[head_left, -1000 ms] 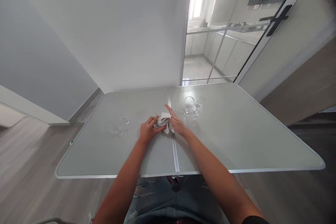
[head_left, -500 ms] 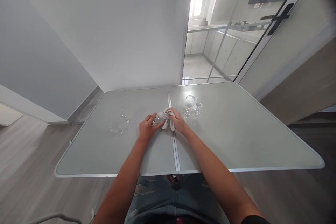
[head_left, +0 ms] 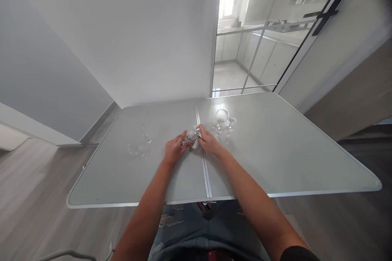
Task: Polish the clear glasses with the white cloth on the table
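Observation:
Above the middle seam of a grey folding table point(head_left: 275, 159), my left hand point(head_left: 174, 150) grips a small clear glass point(head_left: 190, 135). My right hand point(head_left: 208, 142) presses a white cloth point(head_left: 196, 138) against that glass; the cloth is bunched between my fingers and hides much of the glass. The two hands almost touch each other.
Two clear stemmed glasses point(head_left: 225, 119) stand upright just right of my hands. Several clear glasses point(head_left: 140, 145) stand on the left half of the table. A white wall rises behind the table, with a glass door point(head_left: 260, 28) at the back right.
My right hand's fingers, stretched out a second ago, have closed around the cloth, which is now bunched tighter against the glass. Both hands stay at the table's seam.

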`<state>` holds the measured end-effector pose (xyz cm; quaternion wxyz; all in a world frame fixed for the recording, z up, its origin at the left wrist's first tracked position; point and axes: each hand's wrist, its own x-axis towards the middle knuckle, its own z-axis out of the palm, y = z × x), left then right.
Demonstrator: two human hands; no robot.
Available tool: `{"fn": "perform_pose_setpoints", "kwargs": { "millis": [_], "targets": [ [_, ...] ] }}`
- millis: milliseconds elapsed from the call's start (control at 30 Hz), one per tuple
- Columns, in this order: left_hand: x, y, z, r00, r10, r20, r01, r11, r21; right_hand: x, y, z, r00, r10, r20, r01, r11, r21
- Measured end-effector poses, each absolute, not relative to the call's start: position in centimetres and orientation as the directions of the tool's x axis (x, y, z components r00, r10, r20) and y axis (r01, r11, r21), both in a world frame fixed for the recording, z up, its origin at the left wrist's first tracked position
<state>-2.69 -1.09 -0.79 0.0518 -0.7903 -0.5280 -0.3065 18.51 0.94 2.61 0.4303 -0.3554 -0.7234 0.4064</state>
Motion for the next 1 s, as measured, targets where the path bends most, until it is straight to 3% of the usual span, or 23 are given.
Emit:
{"fn": "perform_pose_setpoints", "kwargs": {
  "millis": [200, 400, 567, 767, 1000],
  "targets": [
    [-3.2, -0.7, -1.2, 0.206, 0.795, 0.571, 0.888, -0.397, 0.233, 19.1, 0.8, 3.1, -0.454, 0.849, 0.271, 0.004, 0.307, -0.952],
    [-3.3, -0.8, -0.9, 0.222, 0.738, 0.637, 0.862, -0.454, 0.227, 19.7, 0.7, 3.4, -0.49, 0.794, 0.36, 0.067, 0.446, -0.893],
    [-3.4, -0.8, -0.8, 0.231, 0.77, 0.594, 0.819, -0.484, 0.309, 19.6, 0.5, 3.4, -0.494, 0.794, 0.353, 0.19, 0.495, -0.848],
    [-3.2, -0.8, -0.6, 0.215, 0.828, 0.519, 0.773, -0.468, 0.427, 18.8, 0.5, 3.1, -0.368, 0.826, 0.427, 0.007, 0.461, -0.887],
    [-3.0, -0.9, -0.7, 0.239, 0.781, 0.577, 0.846, -0.459, 0.27, 18.9, 0.4, 3.3, -0.377, 0.826, 0.418, 0.191, 0.511, -0.838]
  ]
}}
